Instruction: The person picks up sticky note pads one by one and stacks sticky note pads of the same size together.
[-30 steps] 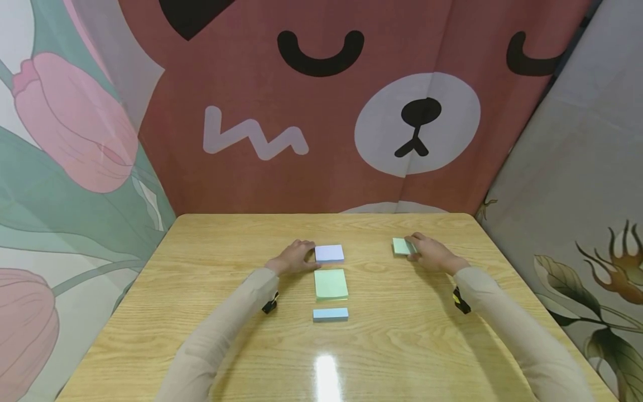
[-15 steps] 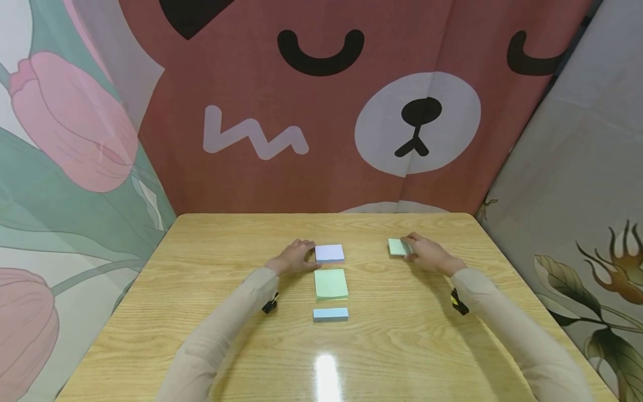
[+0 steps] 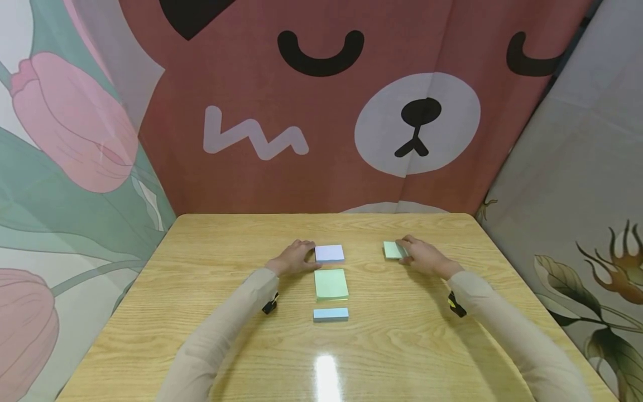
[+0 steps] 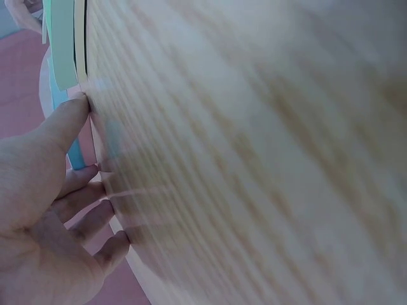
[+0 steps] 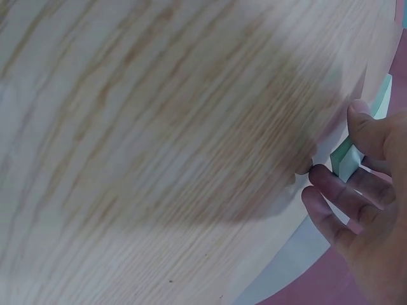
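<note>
My right hand point(image 3: 404, 249) pinches a small green sticky-note pad point(image 3: 392, 249) at the table's right back; the right wrist view shows thumb and fingers point(image 5: 337, 197) gripping the pad point(image 5: 346, 159) by its edge. My left hand point(image 3: 305, 252) lies relaxed on the table, fingertips touching the left edge of a lavender pad point(image 3: 329, 253). In the left wrist view the thumb point(image 4: 63, 121) and straight fingers rest on the wood beside that pad. A larger green pad point(image 3: 331, 283) and a thin blue pad point(image 3: 330, 314) lie in a row in front of the lavender one.
The wooden table point(image 3: 211, 268) has rounded back corners and a glare spot point(image 3: 326, 371) near the front edge. Printed cloth walls close it in at the back point(image 3: 321, 111), left point(image 3: 70, 167) and right point(image 3: 577, 167).
My right hand has slid the small green pad a little to the left, toward the row of pads. The left hand and the three middle pads have stayed still.
</note>
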`<state>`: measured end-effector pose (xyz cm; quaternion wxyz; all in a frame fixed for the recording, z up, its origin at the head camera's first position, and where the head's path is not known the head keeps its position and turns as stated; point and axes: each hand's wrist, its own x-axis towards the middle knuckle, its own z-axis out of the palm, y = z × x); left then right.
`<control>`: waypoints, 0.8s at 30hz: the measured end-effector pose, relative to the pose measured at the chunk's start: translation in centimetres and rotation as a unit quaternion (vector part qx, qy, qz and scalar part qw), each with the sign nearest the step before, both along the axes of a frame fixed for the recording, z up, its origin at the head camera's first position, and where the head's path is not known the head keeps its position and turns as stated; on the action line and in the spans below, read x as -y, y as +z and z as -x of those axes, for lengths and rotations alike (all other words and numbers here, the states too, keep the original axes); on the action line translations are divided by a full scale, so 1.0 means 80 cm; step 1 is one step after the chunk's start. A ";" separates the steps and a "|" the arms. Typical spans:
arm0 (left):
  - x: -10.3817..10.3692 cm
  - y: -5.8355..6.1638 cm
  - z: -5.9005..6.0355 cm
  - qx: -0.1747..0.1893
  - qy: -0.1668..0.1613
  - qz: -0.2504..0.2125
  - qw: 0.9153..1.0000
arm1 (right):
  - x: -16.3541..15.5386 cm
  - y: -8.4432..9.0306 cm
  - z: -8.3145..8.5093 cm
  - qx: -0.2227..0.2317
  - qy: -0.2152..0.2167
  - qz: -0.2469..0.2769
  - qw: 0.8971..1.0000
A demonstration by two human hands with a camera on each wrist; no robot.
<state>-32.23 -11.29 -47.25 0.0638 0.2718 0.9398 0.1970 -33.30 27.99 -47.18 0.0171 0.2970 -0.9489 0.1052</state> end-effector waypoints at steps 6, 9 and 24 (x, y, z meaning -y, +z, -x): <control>0.000 0.000 0.000 -0.001 0.005 -0.001 1.000 | 0.005 -0.001 -0.002 -0.009 0.004 -0.002 1.000; 0.000 0.001 -0.001 0.003 0.007 -0.001 1.000 | 0.007 -0.003 -0.002 -0.012 0.009 0.001 1.000; 0.002 -0.004 0.001 -0.014 -0.012 -0.006 1.000 | 0.015 -0.003 -0.006 -0.018 0.017 -0.009 1.000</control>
